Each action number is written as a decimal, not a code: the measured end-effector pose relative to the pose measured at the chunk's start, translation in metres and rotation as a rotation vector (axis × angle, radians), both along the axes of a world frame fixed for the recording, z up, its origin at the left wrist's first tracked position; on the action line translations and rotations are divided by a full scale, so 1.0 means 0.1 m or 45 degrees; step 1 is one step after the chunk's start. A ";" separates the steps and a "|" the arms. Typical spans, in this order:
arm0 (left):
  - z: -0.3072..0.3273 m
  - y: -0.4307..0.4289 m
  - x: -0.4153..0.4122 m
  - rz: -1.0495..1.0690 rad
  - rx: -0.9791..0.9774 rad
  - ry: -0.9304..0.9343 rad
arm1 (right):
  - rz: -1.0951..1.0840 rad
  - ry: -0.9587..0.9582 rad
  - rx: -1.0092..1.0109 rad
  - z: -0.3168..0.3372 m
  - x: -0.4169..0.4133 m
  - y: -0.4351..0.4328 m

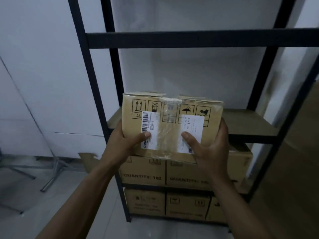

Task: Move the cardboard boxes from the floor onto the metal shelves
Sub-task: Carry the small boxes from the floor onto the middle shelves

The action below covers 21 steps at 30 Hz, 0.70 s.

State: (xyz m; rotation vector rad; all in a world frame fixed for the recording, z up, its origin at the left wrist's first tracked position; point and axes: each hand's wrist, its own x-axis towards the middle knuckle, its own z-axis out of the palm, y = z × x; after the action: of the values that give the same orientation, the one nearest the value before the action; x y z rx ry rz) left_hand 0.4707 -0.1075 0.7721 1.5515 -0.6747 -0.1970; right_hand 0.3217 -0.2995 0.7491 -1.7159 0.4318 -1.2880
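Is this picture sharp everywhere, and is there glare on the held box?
Head view: dim light; the held box is fairly sharp; its clear tape glints faintly; print on the lower boxes is blurred; the shelf posts splay, likely lens distortion.

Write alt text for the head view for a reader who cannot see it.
The left hand and right hand grip a taped cardboard box with labels before a black metal shelf unit, level with its middle shelf board. More boxes sit on the two shelves below.

Your left hand (126, 140) and right hand (213, 150) flank the box (165, 107), in front of the shelf (246, 125); stored boxes (143, 171) sit in two rows beneath it.
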 end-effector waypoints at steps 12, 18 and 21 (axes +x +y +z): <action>-0.43 -0.04 1.46 0.186 -0.008 0.136 | 0.182 0.073 0.060 -0.34 1.74 -0.18; -0.58 -0.10 2.19 0.304 0.087 0.027 | 0.123 0.089 0.110 -0.46 2.37 -0.16; -0.71 -0.08 2.51 0.411 0.142 -0.102 | 0.084 0.108 0.153 -0.60 2.61 -0.14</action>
State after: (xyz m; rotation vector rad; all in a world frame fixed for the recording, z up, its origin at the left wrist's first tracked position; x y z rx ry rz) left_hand 0.7222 -0.1156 0.7016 1.7590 -0.4722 0.0713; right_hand 0.5828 -0.3137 0.6895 -1.6739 0.4882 -1.1235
